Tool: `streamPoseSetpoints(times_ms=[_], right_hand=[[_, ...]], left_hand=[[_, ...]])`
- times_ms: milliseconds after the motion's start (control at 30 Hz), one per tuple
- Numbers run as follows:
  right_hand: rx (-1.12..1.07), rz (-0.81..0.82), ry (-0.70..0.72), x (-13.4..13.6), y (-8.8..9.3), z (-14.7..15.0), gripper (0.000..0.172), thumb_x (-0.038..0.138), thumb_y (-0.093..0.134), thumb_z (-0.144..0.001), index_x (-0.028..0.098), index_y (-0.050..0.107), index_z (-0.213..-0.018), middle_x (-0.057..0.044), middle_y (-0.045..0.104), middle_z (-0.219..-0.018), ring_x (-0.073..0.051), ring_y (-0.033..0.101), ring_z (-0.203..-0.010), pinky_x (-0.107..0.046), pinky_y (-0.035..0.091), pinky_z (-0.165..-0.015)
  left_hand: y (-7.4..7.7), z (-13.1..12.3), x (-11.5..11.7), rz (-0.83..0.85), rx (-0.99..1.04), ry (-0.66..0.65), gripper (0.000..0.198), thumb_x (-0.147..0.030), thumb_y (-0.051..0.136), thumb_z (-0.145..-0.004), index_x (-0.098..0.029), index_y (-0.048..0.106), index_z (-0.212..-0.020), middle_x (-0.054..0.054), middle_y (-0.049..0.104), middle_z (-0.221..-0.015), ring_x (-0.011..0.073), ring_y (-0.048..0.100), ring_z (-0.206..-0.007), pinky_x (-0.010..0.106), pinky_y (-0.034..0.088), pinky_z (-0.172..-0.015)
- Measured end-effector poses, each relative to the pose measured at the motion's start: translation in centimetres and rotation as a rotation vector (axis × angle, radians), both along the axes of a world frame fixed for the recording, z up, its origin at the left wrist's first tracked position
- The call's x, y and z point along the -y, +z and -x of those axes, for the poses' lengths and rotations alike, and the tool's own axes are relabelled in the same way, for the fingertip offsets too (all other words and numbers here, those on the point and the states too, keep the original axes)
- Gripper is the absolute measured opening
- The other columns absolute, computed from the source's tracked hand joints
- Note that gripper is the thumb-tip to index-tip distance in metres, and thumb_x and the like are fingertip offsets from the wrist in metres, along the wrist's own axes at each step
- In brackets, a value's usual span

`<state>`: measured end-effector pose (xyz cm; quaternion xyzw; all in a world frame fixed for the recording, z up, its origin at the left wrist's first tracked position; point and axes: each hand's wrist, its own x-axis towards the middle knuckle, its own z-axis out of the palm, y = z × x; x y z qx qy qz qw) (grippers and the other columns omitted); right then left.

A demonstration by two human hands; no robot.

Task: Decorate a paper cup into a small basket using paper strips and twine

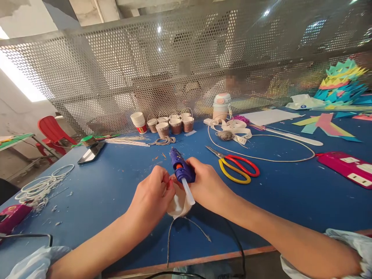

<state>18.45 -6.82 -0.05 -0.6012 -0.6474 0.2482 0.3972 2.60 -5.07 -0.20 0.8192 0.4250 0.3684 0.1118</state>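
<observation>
My right hand point(205, 182) is wrapped around a dark blue hot glue gun point(179, 164); a translucent glue stick point(188, 192) juts from its rear toward me. Below the gun is a white paper cup point(176, 203), partly covered by both hands. The fingers of my left hand point(154, 192) are closed in a pinch at the cup's left rim; exactly what lies between the fingertips is hidden. From the cup's near edge two ends of thin grey-brown twine point(169, 240) trail down. Red-and-yellow-handled scissors point(236, 168) lie open to the right of my right hand.
Behind stand several twine-wrapped cups point(175, 124), stacked paper cups point(138, 123) and a bottle point(221, 106). A phone point(92, 152) and cord pile point(37, 190) lie left. Right are a tape measure point(236, 128) and pink power strip point(345, 166). A black cable point(240, 246) crosses the near edge.
</observation>
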Motion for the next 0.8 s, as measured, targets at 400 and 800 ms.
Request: streamPoseSetpoints(times_ms=[400,800], right_hand=[[-0.07,-0.023,0.077,-0.1,-0.6,-0.6,0.018,0.029,0.061,-0.074,0.024,0.044,-0.074,0.004,0.053,-0.064,-0.013,0.042,-0.056,-0.025,0.033,-0.053],[-0.362,0.043,0.115,0.1,0.5,-1.8,0.028,0.048,0.058,-0.085,0.023,0.049,-0.077,0.004,0.052,-0.058,-0.013,0.051,-0.049,-0.027,0.039,-0.048]], left_hand=[[0.2,-0.1,-0.3,0.12,-0.013,0.058,0.014,-0.023,0.048,-0.076,-0.025,0.035,-0.073,-0.006,0.054,-0.058,0.0126,0.045,-0.051,0.022,0.036,-0.051],[0.3,0.9,-1.4,0.343,0.167,0.016,0.014,-0.027,0.054,-0.077,-0.021,0.05,-0.089,-0.001,0.061,-0.078,0.0134,0.056,-0.066,0.024,0.042,-0.058]])
